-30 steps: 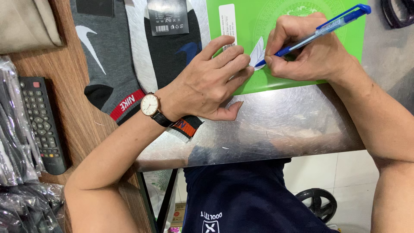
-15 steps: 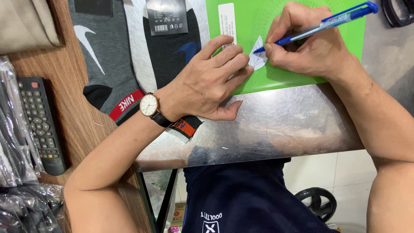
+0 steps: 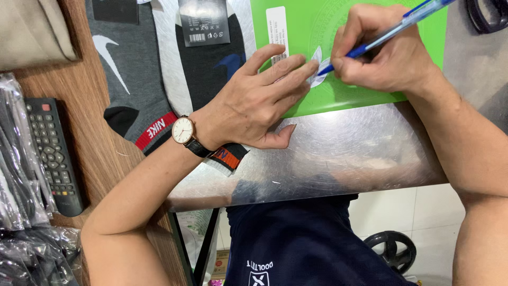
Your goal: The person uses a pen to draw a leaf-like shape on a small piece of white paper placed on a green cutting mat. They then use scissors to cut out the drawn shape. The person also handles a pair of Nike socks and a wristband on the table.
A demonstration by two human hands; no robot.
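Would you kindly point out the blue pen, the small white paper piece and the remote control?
blue pen [image 3: 389, 34], head view, on its barrel.
small white paper piece [image 3: 317, 66], head view, on its middle.
remote control [image 3: 52, 153], head view, on its keypad.

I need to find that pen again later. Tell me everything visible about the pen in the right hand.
The pen is a slim ballpoint with a clear plastic barrel and blue ends; its blue cap end runs out of the top edge. It slants, tip down-left, held in the right hand between thumb and fingers. Its tip rests on a small white paper piece lying on the green sheet, beside the left hand's fingertips.
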